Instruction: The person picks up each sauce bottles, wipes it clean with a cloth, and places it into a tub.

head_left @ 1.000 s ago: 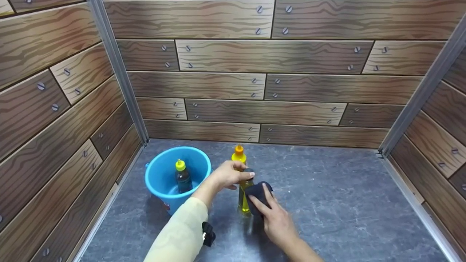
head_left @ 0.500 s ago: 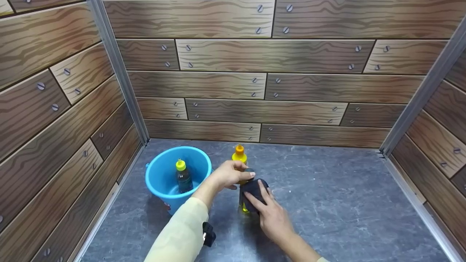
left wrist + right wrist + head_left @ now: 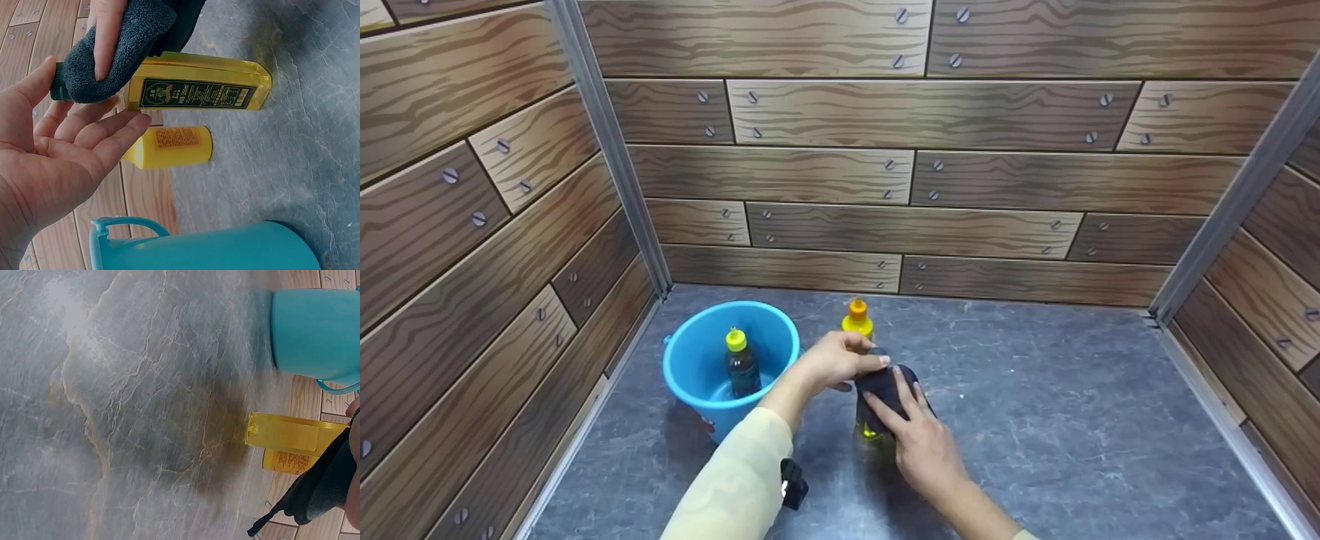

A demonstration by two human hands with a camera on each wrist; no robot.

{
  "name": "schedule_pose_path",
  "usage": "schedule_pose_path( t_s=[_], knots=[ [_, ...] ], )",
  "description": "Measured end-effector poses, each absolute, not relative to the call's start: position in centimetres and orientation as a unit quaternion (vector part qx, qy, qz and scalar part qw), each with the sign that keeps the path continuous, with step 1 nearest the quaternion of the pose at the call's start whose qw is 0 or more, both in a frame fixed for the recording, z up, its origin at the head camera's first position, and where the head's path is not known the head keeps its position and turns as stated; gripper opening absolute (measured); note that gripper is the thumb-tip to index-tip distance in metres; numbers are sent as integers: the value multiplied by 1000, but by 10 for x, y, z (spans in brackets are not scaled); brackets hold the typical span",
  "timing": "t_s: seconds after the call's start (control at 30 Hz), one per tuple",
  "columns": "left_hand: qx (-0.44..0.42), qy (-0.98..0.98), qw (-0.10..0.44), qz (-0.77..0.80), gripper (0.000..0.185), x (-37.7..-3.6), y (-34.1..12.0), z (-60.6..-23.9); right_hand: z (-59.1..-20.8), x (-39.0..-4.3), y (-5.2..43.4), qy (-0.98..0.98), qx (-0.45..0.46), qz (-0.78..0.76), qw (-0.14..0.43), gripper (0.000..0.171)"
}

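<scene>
An oil bottle (image 3: 197, 93) of clear yellow oil stands upright, its label facing the left wrist camera. My left hand (image 3: 834, 361) holds it at the top, thumb against the dark green cap (image 3: 58, 82) and fingers behind the neck. Against the bottle's upper side lies a dark terry cloth (image 3: 880, 401), which covers most of its body in the head view. My right hand (image 3: 924, 448) grips this cloth, index and middle fingers stretched over it; its thumb is hidden in the head view. Close behind stands a yellow squeeze bottle (image 3: 856, 321) with an orange tip, untouched.
To the left stands a blue bucket (image 3: 718, 405), holding a dark bottle (image 3: 743, 373) with a yellow cap. Wood-patterned walls (image 3: 825, 176) enclose the grey marbled tabletop (image 3: 1057, 420) at the back and both sides.
The right hand has moved the cloth left and slightly up the oil bottle, so it now covers more of the bottle. The left hand stays at the top.
</scene>
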State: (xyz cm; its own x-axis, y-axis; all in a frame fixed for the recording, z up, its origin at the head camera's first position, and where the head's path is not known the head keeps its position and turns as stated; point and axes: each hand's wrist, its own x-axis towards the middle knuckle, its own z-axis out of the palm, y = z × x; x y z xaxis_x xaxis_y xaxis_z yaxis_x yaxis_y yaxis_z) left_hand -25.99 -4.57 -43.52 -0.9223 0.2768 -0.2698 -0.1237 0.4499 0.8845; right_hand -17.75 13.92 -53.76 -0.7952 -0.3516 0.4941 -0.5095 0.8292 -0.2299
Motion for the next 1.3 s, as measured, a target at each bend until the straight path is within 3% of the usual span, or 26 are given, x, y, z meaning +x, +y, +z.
schedule_pose_path(
  t_s=[0.27, 0.73, 1.3],
  knots=[
    [42, 831, 187, 523, 30, -259, -45, -437, -545, -180, 135, -938, 222, 173, 203, 82],
    [44, 825, 189, 531, 29, -257, -47, -440, -570, -182, 132, -911, 247, 214, 251, 86],
    [31, 826, 195, 528, 31, -260, -47, -435, -586, -184, 135, -917, 250, 218, 224, 74]
  ],
)
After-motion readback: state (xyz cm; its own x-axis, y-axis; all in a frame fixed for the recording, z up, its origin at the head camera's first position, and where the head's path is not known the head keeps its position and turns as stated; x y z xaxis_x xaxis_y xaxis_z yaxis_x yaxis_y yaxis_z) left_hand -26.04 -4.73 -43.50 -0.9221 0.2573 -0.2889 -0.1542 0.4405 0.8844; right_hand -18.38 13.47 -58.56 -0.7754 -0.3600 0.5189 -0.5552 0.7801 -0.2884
